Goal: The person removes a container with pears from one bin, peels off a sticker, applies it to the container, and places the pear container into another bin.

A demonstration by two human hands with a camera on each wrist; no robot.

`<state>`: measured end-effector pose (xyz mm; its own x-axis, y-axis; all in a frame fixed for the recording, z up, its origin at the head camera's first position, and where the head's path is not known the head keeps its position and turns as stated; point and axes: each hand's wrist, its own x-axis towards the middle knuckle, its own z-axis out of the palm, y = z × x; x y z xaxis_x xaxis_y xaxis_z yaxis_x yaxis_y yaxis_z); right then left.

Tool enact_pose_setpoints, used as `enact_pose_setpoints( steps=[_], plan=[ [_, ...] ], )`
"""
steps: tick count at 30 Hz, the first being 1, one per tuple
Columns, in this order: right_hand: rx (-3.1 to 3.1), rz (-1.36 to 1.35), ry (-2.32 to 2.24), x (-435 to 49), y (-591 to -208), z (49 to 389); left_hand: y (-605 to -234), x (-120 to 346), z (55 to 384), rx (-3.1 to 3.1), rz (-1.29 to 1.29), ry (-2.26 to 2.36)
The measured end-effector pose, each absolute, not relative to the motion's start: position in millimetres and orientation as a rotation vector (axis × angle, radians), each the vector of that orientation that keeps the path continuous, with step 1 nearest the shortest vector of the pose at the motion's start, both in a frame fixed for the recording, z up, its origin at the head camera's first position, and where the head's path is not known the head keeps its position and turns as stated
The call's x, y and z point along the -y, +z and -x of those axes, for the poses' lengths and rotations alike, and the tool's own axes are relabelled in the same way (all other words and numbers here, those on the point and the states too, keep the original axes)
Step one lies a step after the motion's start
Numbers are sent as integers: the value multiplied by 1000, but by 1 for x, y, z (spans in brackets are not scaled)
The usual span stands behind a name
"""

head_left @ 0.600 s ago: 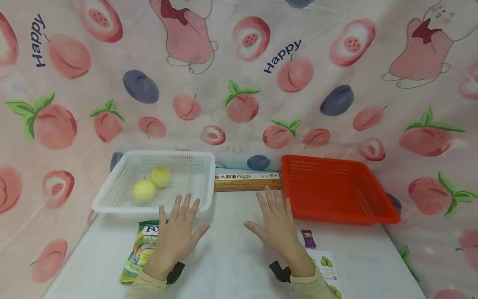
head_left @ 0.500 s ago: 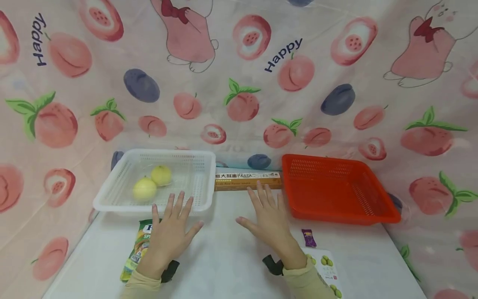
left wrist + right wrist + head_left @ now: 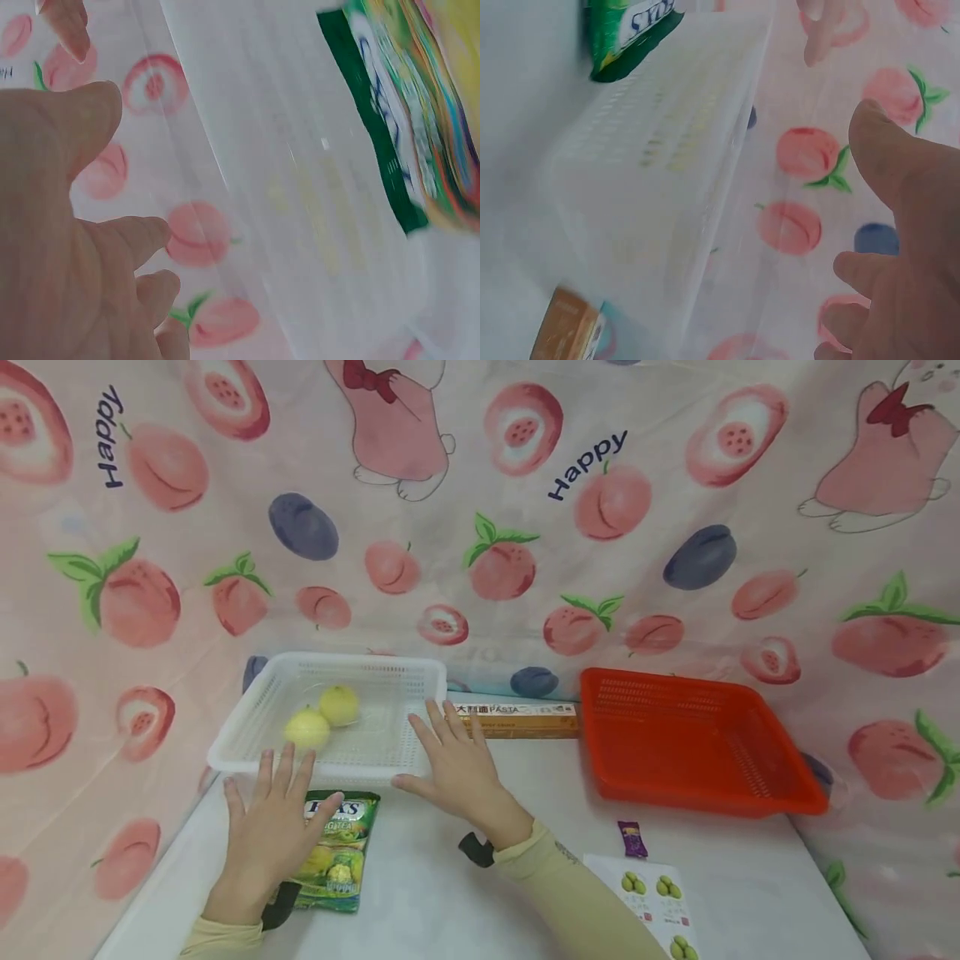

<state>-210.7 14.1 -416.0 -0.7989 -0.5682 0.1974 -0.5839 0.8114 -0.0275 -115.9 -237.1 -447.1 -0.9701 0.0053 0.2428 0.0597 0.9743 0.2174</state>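
My left hand (image 3: 273, 827) hovers with spread fingers over the front of the white basket (image 3: 352, 770) and overlaps the green bag of Fox's candy (image 3: 341, 860). Over the basket's right front corner my right hand (image 3: 461, 768) spreads its fingers, overlapping the end of the pasta box (image 3: 525, 723). Neither hand holds anything. Inside the basket lie two pale yellow-green round fruits (image 3: 307, 728), side by side. In the left wrist view the basket wall (image 3: 300, 187) appears beyond the thumb. The right wrist view shows the pasta box (image 3: 566, 326) beside the basket.
A red basket (image 3: 675, 760) stands at the back right. In front of it lie a small purple wrapped packet (image 3: 632, 840) and a white card (image 3: 648, 893) printed with green fruit. A peach-patterned curtain (image 3: 450, 552) closes off the back and sides.
Both hands have moved left, the right one farther, from beside the red basket to the white basket's corner. The view has shifted slightly, and more of the candy bag shows.
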Motion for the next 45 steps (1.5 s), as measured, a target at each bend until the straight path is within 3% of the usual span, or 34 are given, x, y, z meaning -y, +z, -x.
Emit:
enact_pose_setpoints(
  steps=[12,17,24,31,36,45],
  plan=[
    [2794,-1041,153,59,-389,223,-442,284,115,2792,-80,-362],
    [2829,-1017,561,76,-392,252,-446,303,120,2653,-112,-629],
    [2818,-535,1467,92,-410,294,-460,325,132,2456,-295,-926],
    [2871,-11,1900,103,-429,310,-477,330,145,2135,-593,-1791],
    [2936,138,1986,96,-440,318,-486,328,158,1801,-582,-2221],
    [2950,183,2282,86,-450,314,-489,325,166,1553,-568,-2362]
  ],
)
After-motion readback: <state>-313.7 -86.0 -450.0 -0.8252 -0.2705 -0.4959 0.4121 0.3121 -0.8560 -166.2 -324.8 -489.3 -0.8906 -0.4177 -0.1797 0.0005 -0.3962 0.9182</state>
